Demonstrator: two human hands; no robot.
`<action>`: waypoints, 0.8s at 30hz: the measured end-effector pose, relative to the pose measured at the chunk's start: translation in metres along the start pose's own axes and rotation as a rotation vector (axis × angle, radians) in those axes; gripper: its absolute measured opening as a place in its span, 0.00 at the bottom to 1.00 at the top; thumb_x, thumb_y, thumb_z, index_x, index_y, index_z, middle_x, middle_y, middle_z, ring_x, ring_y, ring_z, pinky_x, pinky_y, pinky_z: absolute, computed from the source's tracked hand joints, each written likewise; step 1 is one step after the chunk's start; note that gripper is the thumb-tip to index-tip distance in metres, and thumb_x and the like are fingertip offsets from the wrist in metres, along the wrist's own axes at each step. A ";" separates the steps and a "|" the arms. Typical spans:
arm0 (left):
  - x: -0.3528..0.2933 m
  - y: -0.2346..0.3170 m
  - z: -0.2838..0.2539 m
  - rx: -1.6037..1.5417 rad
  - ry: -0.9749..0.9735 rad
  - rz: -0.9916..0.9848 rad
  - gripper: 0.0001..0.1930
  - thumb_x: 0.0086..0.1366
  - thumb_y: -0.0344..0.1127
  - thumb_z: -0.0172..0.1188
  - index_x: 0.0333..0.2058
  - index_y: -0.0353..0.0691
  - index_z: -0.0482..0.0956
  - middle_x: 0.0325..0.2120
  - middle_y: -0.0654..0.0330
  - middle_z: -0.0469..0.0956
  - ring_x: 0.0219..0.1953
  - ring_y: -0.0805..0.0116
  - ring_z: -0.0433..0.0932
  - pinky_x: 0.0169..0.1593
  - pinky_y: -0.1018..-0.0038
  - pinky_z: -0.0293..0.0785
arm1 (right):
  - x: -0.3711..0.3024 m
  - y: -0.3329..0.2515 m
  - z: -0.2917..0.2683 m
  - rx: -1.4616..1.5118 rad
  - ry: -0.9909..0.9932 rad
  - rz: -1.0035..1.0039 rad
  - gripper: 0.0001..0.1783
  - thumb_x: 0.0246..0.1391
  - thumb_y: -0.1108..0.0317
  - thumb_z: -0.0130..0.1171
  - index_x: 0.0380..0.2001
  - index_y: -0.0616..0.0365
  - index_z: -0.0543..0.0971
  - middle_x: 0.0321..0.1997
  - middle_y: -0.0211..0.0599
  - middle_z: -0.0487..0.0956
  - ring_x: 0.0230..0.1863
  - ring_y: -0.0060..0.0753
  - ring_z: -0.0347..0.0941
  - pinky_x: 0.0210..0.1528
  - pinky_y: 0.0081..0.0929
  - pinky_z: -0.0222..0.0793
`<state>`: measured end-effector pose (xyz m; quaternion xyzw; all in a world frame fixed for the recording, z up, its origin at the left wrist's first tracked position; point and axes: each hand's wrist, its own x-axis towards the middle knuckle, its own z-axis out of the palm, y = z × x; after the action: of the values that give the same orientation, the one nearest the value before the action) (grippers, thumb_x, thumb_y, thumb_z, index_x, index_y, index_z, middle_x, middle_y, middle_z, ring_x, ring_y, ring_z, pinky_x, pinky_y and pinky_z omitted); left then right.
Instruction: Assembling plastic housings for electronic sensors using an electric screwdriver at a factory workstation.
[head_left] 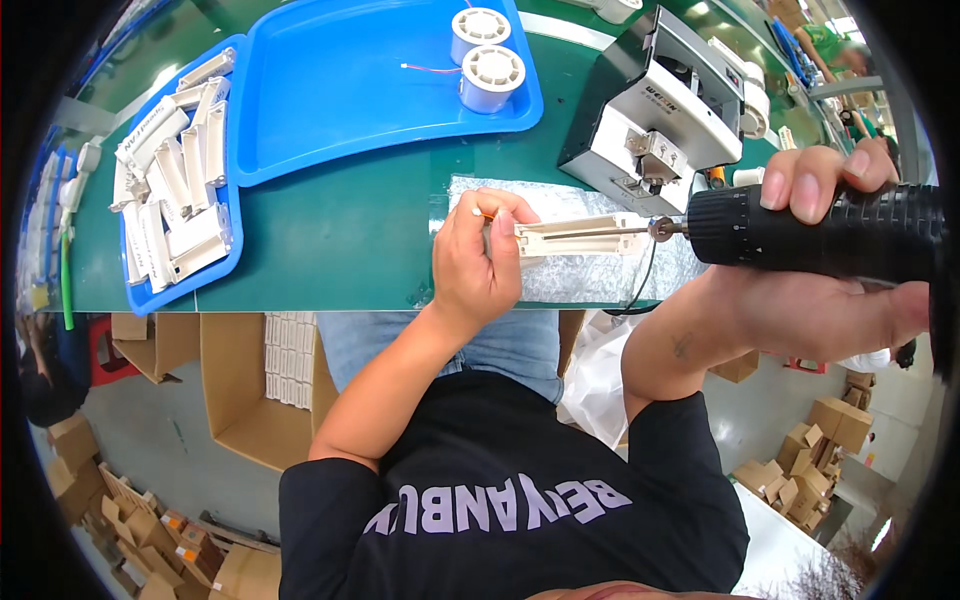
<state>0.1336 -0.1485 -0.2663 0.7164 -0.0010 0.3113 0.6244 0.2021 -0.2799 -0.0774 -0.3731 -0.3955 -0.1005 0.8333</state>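
My left hand (482, 258) grips the left end of a long white plastic part (580, 238), held level just above a sheet of bubble wrap (590, 275) on the green bench. My right hand (825, 250) is wrapped around a black electric screwdriver (800, 232) that lies horizontal, its bit touching the right end of the white part. A thin orange piece shows by my left thumb.
A large blue tray (350, 90) at the back holds two white spools (490, 75). A smaller blue tray (228, 270) at left is full of several white plastic parts (175, 190). A grey and black bench machine (655, 110) stands behind the screwdriver. Cardboard boxes (240, 390) sit under the bench.
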 end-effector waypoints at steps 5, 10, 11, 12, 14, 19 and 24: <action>0.001 0.000 0.000 -0.011 -0.005 0.010 0.04 0.68 0.26 0.46 0.33 0.36 0.68 0.30 0.58 0.79 0.23 0.64 0.72 0.30 0.71 0.68 | 0.000 0.004 -0.009 -0.007 -0.072 0.052 0.40 0.55 0.31 0.53 0.41 0.65 0.65 0.33 0.39 0.67 0.25 0.27 0.67 0.28 0.23 0.65; 0.003 0.001 -0.001 -0.030 -0.010 -0.007 0.03 0.68 0.26 0.47 0.33 0.36 0.68 0.30 0.58 0.79 0.23 0.65 0.71 0.29 0.71 0.67 | -0.001 0.012 -0.018 -0.020 -0.141 0.115 0.41 0.53 0.30 0.54 0.39 0.65 0.65 0.30 0.37 0.67 0.24 0.27 0.67 0.27 0.22 0.65; 0.004 0.001 -0.001 -0.035 -0.012 -0.007 0.03 0.68 0.26 0.47 0.33 0.36 0.68 0.30 0.58 0.79 0.23 0.66 0.71 0.29 0.71 0.67 | -0.001 0.013 -0.020 -0.020 -0.155 0.125 0.41 0.53 0.30 0.55 0.38 0.65 0.65 0.30 0.37 0.67 0.24 0.27 0.67 0.27 0.22 0.65; 0.004 0.001 -0.001 -0.034 -0.013 -0.009 0.03 0.68 0.26 0.47 0.33 0.36 0.68 0.30 0.58 0.79 0.23 0.66 0.71 0.29 0.71 0.67 | -0.002 0.013 -0.021 -0.022 -0.167 0.134 0.41 0.53 0.30 0.55 0.38 0.65 0.65 0.29 0.36 0.67 0.24 0.27 0.67 0.27 0.22 0.65; 0.004 0.002 -0.002 -0.054 -0.005 -0.013 0.03 0.68 0.26 0.47 0.33 0.37 0.68 0.30 0.58 0.79 0.22 0.66 0.70 0.29 0.71 0.67 | -0.002 0.011 -0.021 -0.023 -0.195 0.145 0.42 0.52 0.30 0.56 0.37 0.65 0.66 0.28 0.35 0.67 0.24 0.27 0.67 0.26 0.22 0.65; 0.001 0.000 0.000 -0.013 -0.016 0.007 0.03 0.68 0.25 0.47 0.33 0.36 0.67 0.30 0.57 0.79 0.25 0.62 0.73 0.31 0.69 0.69 | -0.007 0.012 -0.017 -0.060 -0.150 0.122 0.42 0.51 0.27 0.55 0.35 0.64 0.66 0.22 0.32 0.67 0.22 0.25 0.67 0.26 0.20 0.65; -0.003 0.001 0.000 0.036 -0.039 0.021 0.02 0.67 0.24 0.47 0.33 0.35 0.67 0.30 0.55 0.78 0.28 0.58 0.75 0.34 0.67 0.70 | -0.012 0.020 -0.019 -0.071 -0.093 0.045 0.47 0.52 0.24 0.48 0.36 0.69 0.67 0.26 0.36 0.67 0.21 0.26 0.68 0.22 0.21 0.67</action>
<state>0.1313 -0.1500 -0.2670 0.7333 -0.0153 0.3037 0.6081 0.2147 -0.2809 -0.1051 -0.4155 -0.4216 -0.0781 0.8022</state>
